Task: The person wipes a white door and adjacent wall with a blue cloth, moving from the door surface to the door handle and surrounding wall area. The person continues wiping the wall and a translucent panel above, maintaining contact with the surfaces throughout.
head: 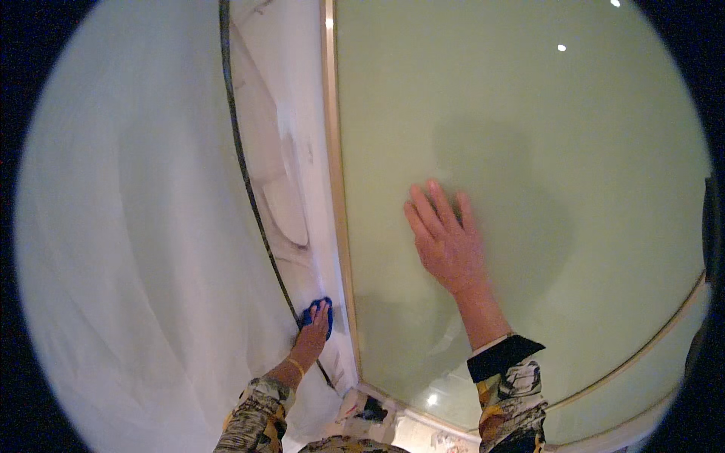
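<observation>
My left hand point(316, 334) presses a dark blue cloth point(328, 303) flat against a pale, stained strip point(294, 198). A thin yellow band circles the left wrist. Only the cloth's edges show around the fingers. My right hand point(447, 240) appears to rest flat, fingers slightly spread, on a glossy pale green panel point(595, 141). It holds nothing. A narrow gold-coloured trim point(335, 170) runs along the panel's edge, between the two hands. Brownish marks and streaks cover parts of the pale strip above the cloth.
Whitish sheeting point(141, 226) with soft folds spans the left side, bordered by a dark cord-like line point(249, 181). Past the panel's lower edge lie unclear items, including something dark point(374, 409). A dark object point(708, 226) shows at the right rim.
</observation>
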Demonstrator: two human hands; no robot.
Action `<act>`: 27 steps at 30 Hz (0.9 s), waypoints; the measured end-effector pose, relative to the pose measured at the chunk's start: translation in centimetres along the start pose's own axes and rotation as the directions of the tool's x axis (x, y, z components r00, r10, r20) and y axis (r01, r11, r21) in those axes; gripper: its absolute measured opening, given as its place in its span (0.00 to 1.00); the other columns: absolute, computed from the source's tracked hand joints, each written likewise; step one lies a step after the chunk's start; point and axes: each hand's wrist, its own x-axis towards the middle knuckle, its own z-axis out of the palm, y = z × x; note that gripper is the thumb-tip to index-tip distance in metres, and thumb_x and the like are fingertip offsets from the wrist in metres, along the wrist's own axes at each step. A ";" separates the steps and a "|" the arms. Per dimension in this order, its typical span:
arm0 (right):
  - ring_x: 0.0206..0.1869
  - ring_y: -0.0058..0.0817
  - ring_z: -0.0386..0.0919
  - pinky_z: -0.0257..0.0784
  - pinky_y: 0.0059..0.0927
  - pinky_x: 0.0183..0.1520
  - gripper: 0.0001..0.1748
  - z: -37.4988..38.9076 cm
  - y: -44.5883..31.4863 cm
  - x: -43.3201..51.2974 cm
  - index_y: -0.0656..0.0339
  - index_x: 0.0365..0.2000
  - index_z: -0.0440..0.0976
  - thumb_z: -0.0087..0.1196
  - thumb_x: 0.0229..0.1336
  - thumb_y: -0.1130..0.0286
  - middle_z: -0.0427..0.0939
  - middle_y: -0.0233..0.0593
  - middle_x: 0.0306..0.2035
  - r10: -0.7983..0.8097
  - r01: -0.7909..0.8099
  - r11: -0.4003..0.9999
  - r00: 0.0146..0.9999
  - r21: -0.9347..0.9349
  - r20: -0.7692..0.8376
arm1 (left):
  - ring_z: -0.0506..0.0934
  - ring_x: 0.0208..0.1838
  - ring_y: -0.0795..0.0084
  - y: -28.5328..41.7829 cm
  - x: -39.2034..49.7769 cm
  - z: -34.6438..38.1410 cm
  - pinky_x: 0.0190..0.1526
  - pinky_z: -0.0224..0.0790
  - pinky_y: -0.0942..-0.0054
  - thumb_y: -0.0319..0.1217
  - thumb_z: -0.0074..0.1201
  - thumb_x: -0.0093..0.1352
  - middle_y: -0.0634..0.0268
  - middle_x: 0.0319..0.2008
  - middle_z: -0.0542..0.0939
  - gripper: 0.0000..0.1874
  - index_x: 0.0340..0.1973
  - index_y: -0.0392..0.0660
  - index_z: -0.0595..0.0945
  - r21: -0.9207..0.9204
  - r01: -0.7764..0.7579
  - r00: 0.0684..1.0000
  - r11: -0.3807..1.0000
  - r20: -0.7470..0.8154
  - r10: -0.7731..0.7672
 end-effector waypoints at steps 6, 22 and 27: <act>0.73 0.38 0.55 0.48 0.54 0.72 0.24 0.4 0.3 -0.5 0.56 0.55 0.71 0.48 0.58 0.67 0.63 0.35 0.68 -0.006 0.006 1.000 1.000 0.008 -0.019 | 0.57 0.74 0.52 0.6 -0.4 1.8 0.72 0.47 0.53 0.35 0.43 0.68 0.49 0.67 0.67 0.18 0.47 0.39 0.81 -0.277 -0.152 0.988 0.949 -0.047 0.144; 0.73 0.34 0.56 0.47 0.56 0.72 0.23 0.7 0.1 -1.1 0.52 0.55 0.72 0.53 0.56 0.68 0.64 0.31 0.68 0.029 -0.028 1.000 0.999 -0.007 0.022 | 0.61 0.72 0.46 -14.1 5.5 -14.3 0.71 0.44 0.43 0.21 0.61 0.54 0.49 0.66 0.67 0.28 0.53 0.42 0.75 -0.878 -0.116 0.544 0.464 -0.447 -0.710; 0.72 0.36 0.57 0.48 0.56 0.71 0.24 0.3 -0.4 -0.4 0.54 0.56 0.72 0.51 0.57 0.69 0.64 0.32 0.68 0.043 -0.047 0.997 0.998 0.067 0.052 | 0.56 0.74 0.44 -18.7 11.6 -15.4 0.71 0.44 0.44 0.26 0.62 0.60 0.45 0.71 0.58 0.32 0.61 0.40 0.71 -0.886 -0.080 0.402 0.457 -0.448 -0.799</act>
